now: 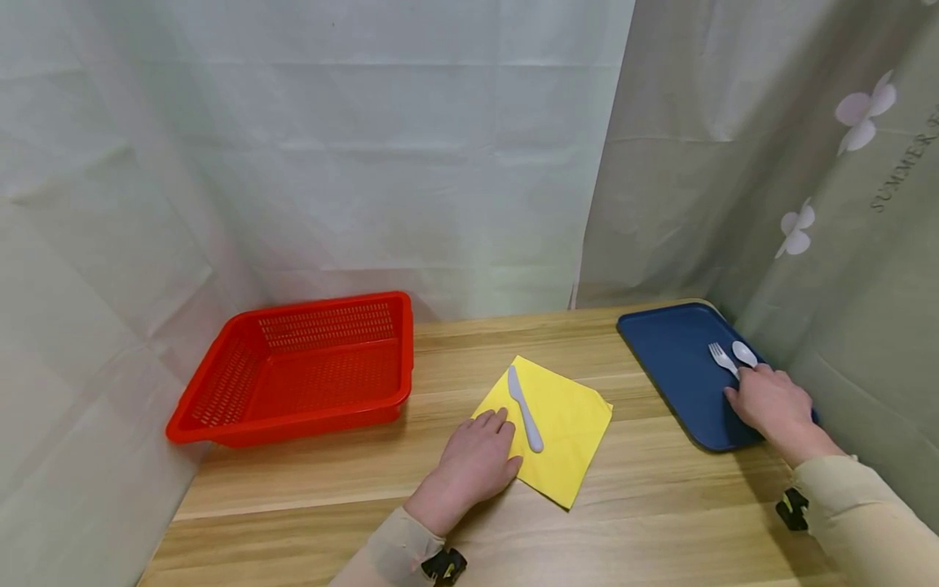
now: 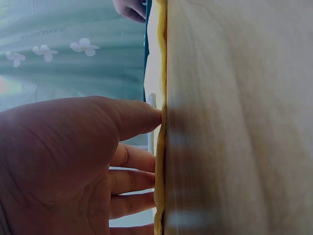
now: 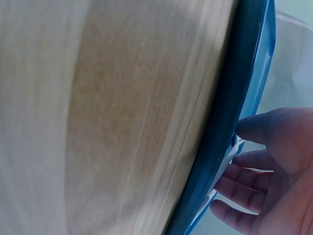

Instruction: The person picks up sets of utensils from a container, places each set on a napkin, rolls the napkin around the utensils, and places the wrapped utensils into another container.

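A yellow napkin point(image 1: 575, 420) lies on the table with a white plastic knife point(image 1: 524, 408) on top of it. My left hand point(image 1: 480, 456) rests on the napkin's left edge, fingers loosely extended beside the knife. In the left wrist view the thumb point(image 2: 139, 117) and fingertips touch the napkin's edge. At the right, my right hand point(image 1: 773, 399) reaches over a blue tray point(image 1: 675, 350), over the handle ends of a white fork point(image 1: 722, 359) and a white spoon point(image 1: 744, 353). In the right wrist view its thumb and fingers stand apart, fingertips right at the white handles.
A red perforated basket point(image 1: 330, 371) stands at the left of the wooden table point(image 1: 352, 497). Light curtains point(image 1: 381, 155) close off the back and both sides, and the right one, with white flowers, hangs close by the tray.
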### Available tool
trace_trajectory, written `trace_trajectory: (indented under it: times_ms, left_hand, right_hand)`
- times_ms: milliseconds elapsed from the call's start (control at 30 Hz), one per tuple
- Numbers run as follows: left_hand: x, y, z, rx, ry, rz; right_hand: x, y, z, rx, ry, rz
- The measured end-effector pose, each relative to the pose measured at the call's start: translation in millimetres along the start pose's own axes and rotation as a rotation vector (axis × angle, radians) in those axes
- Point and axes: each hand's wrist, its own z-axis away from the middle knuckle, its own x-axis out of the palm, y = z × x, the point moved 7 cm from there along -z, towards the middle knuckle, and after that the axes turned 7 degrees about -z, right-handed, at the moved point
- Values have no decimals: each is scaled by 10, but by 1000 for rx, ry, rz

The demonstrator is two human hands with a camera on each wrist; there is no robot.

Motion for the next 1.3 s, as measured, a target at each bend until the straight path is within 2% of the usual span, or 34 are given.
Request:
trace_trajectory:
  times_ms: [333, 967, 1300]
  left_hand:
    - [-5, 3, 1, 3, 9, -9]
    - [-20, 15, 18, 7, 12, -12]
    - [-53, 22, 36, 20, 61, -33]
  right_hand:
    - [3, -16, 7, -29, 22, 0]
    - [25, 25, 23, -11, 36, -16]
    - [29, 26, 5, -3, 13, -8]
